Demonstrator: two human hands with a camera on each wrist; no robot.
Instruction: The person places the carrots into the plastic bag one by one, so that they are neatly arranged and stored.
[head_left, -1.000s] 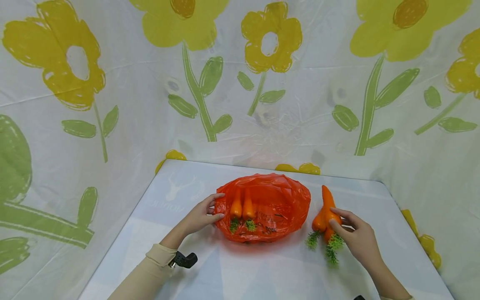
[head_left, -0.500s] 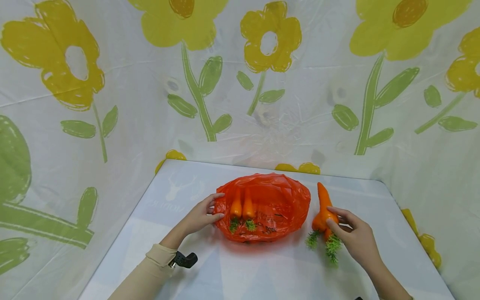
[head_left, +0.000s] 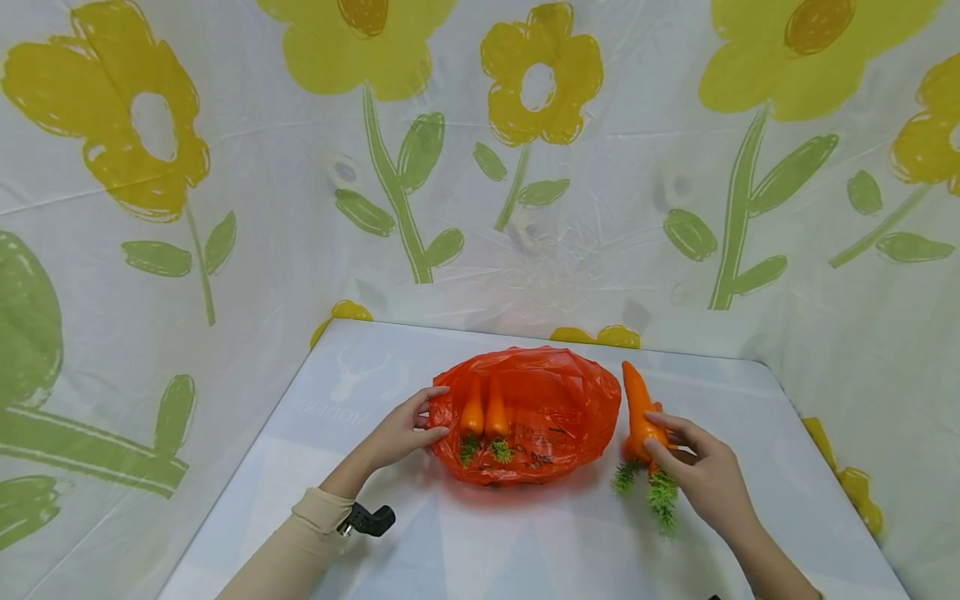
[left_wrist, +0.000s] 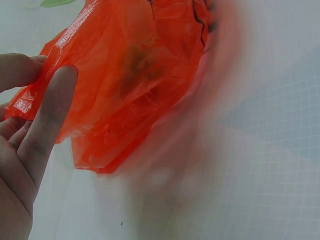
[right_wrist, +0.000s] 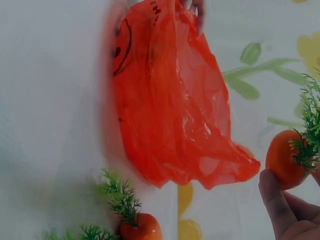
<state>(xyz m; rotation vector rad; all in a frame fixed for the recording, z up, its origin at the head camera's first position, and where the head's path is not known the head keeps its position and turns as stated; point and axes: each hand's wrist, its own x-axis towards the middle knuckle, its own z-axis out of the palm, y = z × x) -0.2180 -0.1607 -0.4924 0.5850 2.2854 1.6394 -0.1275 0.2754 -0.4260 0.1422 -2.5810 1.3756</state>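
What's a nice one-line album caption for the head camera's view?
The left hand pinches a red bag with two carrots inside, while the right hand grips another carrot beside it.

two green-topped carrots (head_left: pixel 497 412) inside an open red bag (head_left: pixel 602 404), a held carrot (head_left: pixel 636 400) beside it, tip away

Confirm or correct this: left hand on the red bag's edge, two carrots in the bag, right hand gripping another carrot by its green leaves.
Not quite: the right wrist view shows the right hand gripping that carrot by its orange body, not its green leaves. The rest is right.
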